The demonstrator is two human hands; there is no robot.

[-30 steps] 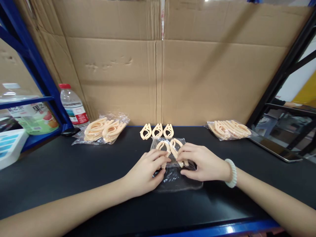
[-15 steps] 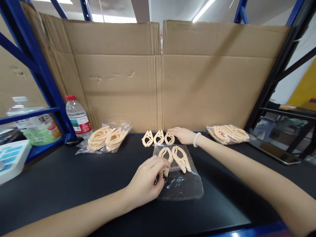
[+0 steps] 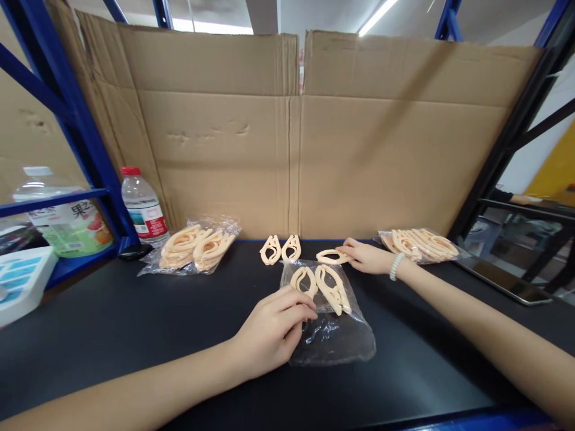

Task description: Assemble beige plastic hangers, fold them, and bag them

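Observation:
My right hand [image 3: 369, 257], with a beaded bracelet at the wrist, pinches one end of a beige folding hanger [image 3: 331, 257] just above the table. Under my left hand [image 3: 277, 323] is the left side of a clear plastic bag [image 3: 335, 344]. The left fingers are curled and closed on the bag's edge; their tips are partly hidden. Two folded hangers lie side by side in the bag, the right one [image 3: 332, 288] in full view and the left one [image 3: 303, 279] partly covered by my fingers. Behind the bag, two loose folded hangers [image 3: 271, 250] rest on the black table.
Filled bags of hangers lie at the left [image 3: 193, 248] and right [image 3: 420, 244]. A red-capped bottle [image 3: 144, 206], a larger bottle [image 3: 67, 221] and a white-and-blue tray [image 3: 24, 281] stand left. A dark flat device [image 3: 503, 281] lies right. Cardboard [image 3: 224, 149] walls the back.
My right hand has moved right, taking the rightmost hanger of the back row with it and turning it sideways. My left hand stays at the bag, its fingers slightly further over it.

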